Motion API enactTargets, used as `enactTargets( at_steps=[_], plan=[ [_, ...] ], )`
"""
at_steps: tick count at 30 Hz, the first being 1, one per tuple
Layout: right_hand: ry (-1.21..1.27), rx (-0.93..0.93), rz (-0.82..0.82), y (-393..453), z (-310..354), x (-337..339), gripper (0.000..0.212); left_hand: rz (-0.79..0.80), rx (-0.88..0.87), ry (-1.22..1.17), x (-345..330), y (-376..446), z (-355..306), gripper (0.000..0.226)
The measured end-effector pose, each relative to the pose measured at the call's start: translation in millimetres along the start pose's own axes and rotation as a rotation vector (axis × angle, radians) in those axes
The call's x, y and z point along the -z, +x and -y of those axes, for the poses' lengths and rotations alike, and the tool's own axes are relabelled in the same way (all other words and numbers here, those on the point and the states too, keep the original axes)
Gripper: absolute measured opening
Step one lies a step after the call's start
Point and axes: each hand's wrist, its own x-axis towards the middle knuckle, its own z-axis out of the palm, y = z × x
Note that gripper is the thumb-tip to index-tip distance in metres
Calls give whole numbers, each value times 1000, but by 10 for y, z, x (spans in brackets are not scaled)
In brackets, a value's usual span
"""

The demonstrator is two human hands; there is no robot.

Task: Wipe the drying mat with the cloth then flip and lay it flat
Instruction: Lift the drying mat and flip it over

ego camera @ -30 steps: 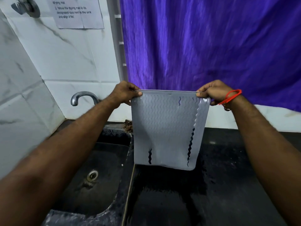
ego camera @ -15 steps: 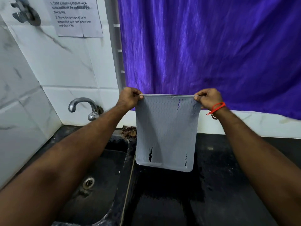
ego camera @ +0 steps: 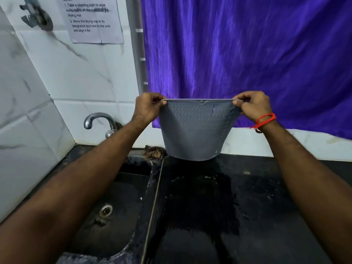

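Hanging in the air above the wet black counter (ego camera: 247,206), the bumpy grey rubber drying mat (ego camera: 196,130) curves. The left hand (ego camera: 147,108) pinches one top corner. The right hand (ego camera: 254,106) pinches the other.

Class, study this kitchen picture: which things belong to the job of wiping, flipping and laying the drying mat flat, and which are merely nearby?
Part of the job:
- drying mat, hanging by its top corners
- left hand, pinching one corner
- right hand, pinching the other
- black counter, wet, where it could lie

Just nearby:
- tap
- sink
- purple curtain
- paper notice
- brown scrubber

No cloth is visible.
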Motion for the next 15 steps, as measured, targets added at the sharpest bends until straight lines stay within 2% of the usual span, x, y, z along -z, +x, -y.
enactTargets(
  at_steps=[4,8,15],
  plan=[
    [-68,88,34,-538,-29,89,8,19,-29,16,153,-433,108,16],
    [-74,171,109,-1375,-230,20,11,93,-87,-4,228,-1216,369,13],
    [-176,172,439,-2721,-773,-217,15,320,-145,64,63,-2603,1094,11]
  ],
)
